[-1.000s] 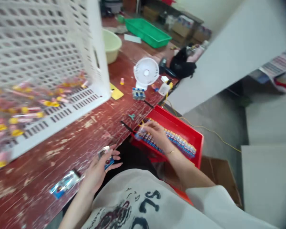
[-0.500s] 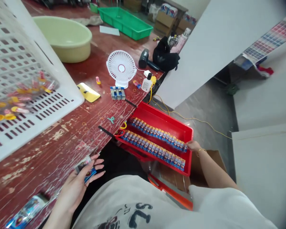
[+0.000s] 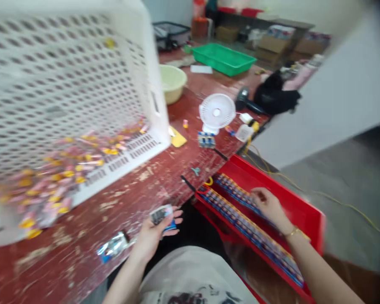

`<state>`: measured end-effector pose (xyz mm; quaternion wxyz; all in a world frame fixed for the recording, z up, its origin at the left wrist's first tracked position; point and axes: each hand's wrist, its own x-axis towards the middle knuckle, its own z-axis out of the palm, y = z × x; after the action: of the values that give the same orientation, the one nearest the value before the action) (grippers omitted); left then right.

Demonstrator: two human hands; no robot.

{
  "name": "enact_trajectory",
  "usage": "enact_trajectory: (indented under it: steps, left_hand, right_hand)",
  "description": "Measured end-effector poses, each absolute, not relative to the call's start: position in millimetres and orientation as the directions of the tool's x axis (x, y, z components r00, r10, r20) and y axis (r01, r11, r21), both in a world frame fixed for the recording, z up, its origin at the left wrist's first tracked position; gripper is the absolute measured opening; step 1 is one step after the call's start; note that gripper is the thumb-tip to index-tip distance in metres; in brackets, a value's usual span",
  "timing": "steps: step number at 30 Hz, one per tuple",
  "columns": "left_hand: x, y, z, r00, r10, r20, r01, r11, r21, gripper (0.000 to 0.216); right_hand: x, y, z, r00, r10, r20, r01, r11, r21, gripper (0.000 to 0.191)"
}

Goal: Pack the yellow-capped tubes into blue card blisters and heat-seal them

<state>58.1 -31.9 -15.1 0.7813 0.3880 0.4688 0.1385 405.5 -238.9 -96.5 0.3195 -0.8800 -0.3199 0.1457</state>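
At the near edge of the tabletop [image 3: 139, 185], our left hand [image 3: 152, 236] holds a silver and blue packet [image 3: 161, 214], with the thumb across it and the other fingers spread out. Left of that hand, another shiny packet [image 3: 113, 246] lies flat by the same edge. Our right hand [image 3: 270, 209] is over the red tray [image 3: 307, 219], at the back row of small packs [image 3: 234, 188]. Its fingers are bent, but we cannot tell if they pinch anything. The front row [image 3: 253, 234] runs along the tray's near long edge. On the tabletop's left side, a big white basket [image 3: 160, 109] has pink and yellow bits [image 3: 60, 181] in it.
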Motion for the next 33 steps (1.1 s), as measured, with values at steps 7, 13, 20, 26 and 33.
enact_trajectory:
  steps: [7,13,20,26,33]
  left_hand:
    - [11,-17,-6,0.335,0.749,-0.571,-0.073,0.625,0.777,0.043]
    - [-14,-12,-4,0.156,0.812,-0.563,-0.196,0.584,0.788,0.04]
    - [-18,2,-11,0.229,0.757,-0.611,-0.269,0.653,0.708,0.038]
    - [-11,5,-20,0.325,0.743,-0.585,-0.219,0.661,0.718,0.043]
    - [-4,-4,-17,0.389,0.741,-0.547,-0.166,0.641,0.75,0.039]
  right_hand:
    - [256,72,-38,0.106,0.951,0.291,0.632,0.161,-0.758,0.013]
    - [168,222,-39,0.102,0.971,0.214,0.603,0.111,-0.79,0.022]
    - [162,180,-42,0.116,0.993,-0.025,0.407,-0.07,-0.911,0.037]
    - [195,61,-20,-0.104,0.975,-0.195,-0.158,-0.21,-0.965,0.046]
    - [183,-6,0,-0.037,0.989,-0.145,-0.372,-0.148,-0.916,0.035]
